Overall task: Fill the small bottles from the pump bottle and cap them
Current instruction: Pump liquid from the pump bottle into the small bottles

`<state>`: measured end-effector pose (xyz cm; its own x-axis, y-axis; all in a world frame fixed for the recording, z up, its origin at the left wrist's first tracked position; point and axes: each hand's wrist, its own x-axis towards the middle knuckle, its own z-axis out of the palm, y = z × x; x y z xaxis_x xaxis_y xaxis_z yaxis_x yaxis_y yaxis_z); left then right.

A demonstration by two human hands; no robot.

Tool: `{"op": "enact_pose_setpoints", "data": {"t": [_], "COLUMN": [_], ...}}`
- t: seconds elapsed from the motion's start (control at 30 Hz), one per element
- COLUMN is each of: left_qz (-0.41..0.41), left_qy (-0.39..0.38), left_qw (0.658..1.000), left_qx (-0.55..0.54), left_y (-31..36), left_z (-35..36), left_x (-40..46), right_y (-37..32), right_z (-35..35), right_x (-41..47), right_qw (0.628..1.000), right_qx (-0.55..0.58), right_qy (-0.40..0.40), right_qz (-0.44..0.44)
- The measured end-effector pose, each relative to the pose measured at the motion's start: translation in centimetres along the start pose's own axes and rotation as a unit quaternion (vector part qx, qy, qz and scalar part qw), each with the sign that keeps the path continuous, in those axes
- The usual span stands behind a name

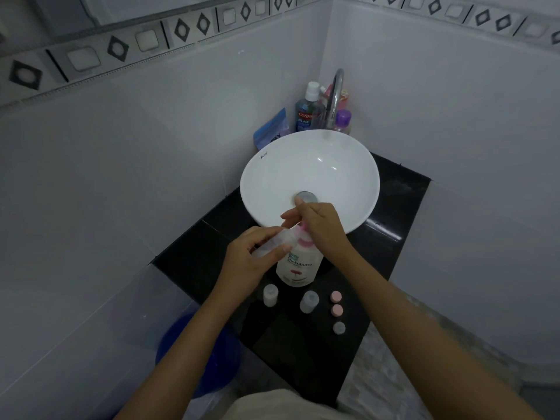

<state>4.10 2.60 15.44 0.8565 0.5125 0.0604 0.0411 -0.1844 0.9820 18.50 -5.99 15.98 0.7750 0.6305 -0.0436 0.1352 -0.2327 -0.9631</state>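
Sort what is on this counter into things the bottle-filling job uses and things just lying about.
In use: pump bottle; small bottle held in the left hand; right hand on the pump; two small bottles; three loose caps.

Lying about: mouthwash bottle; purple-capped bottle; blue pouch.

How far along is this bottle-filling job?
Early, it seems. The left hand holds a small clear bottle tilted at the pump bottle, while the right hand rests on its pump. Two small bottles stand uncapped on the counter; three caps lie loose beside them. Fill levels can't be judged.
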Motion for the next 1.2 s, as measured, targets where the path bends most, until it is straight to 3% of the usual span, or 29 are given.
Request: {"op": "enact_pose_setpoints", "data": {"t": [0.23, 0.43, 0.67, 0.93, 1.2], "left_qz": [-0.024, -0.007, -0.011, -0.001, -0.002], "left_qy": [-0.002, 0.002, 0.003, 0.008, 0.008], "left_qw": [1.000, 1.000, 1.000, 1.000, 1.000], "left_qx": [0.005, -0.003, -0.003, 0.004, 0.015], "left_y": [-0.4, 0.1, 0.1, 0.3, 0.0], "left_z": [0.3, 0.0, 0.3, 0.1, 0.2], "left_x": [0.0, 0.2, 0.1, 0.2, 0.6], "right_y": [1.0, -0.4, 0.5, 0.1, 0.5], "right_z": [0.7, -0.5, 0.9, 0.2, 0.9], "right_x": [-0.4, 0.4, -0.5, -0.1, -0.4], "right_qw": [0.999, 0.999, 0.998, 0.999, 0.997], "right_qx": [0.019, -0.037, 0.021, -0.024, 0.014], "right_qy": [0.004, -0.035, 0.049, 0.020, 0.068], "right_qz": [0.046, 0.012, 0.025, 0.008, 0.017]}}
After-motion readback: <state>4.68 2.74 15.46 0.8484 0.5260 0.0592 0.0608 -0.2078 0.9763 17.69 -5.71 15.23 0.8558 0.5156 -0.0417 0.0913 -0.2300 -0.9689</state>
